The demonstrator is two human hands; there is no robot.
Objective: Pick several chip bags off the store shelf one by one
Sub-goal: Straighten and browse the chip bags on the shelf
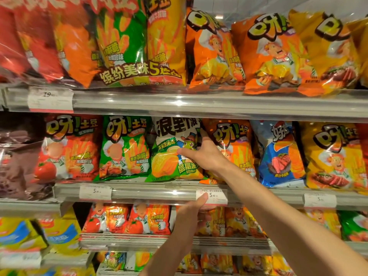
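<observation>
A white and green chip bag [171, 156] stands on the middle shelf between a green bag [123, 148] and an orange bag [237, 144]. My right hand [201, 154] is on its right edge, thumb across the front and fingers slipped behind between it and the orange bag. The bag still rests on the shelf. My left hand [189, 214] is lower, its thumb pressed against the shelf rail [151, 193] by a price tag [216, 196]. Its fingers curl under the rail in front of orange bags and are blurred.
Packed rows of chip bags fill the shelves above, below and to both sides: red tomato bags [69, 148] at left, a blue bag [280, 154] and a yellow bag [334, 156] at right. A big multipack [127, 42] sits on the top shelf.
</observation>
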